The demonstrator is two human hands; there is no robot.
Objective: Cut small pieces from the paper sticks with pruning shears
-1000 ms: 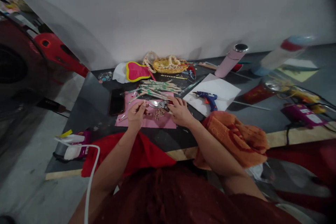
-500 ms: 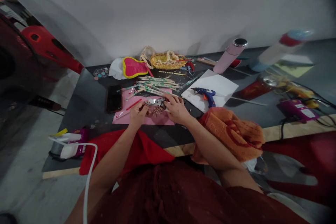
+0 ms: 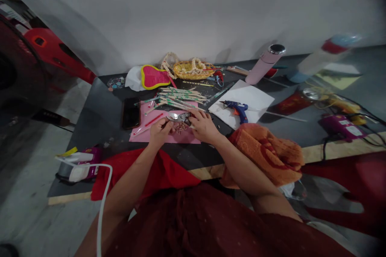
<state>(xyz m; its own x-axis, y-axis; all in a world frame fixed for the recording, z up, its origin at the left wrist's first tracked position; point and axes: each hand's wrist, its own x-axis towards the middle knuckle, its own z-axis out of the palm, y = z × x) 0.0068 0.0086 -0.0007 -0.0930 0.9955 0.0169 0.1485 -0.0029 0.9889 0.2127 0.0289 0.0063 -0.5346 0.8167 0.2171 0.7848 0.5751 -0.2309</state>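
My right hand [image 3: 203, 125] is wrapped round the handles of metal cutters [image 3: 177, 117], whose blades point left toward my other hand. The fingers of my left hand [image 3: 159, 130] are pinched together beside the blade tip; what they hold is too small to make out. Below the cutters, a pile of small cut pieces [image 3: 181, 127] lies on a pink sheet [image 3: 188, 137]. Behind the hands are several pale sticks with green wrapping [image 3: 181, 95]. Red pencil-like sticks [image 3: 153, 121] rest left of the cutters.
A black phone [image 3: 131, 113] lies left. A blue glue gun [image 3: 237, 108] rests on white paper [image 3: 261, 97] at right, near an orange towel [image 3: 267, 152]. Behind are a wicker basket [image 3: 193, 74] and a pink flask [image 3: 264, 64]. A red cloth [image 3: 169, 172] hangs over the front edge.
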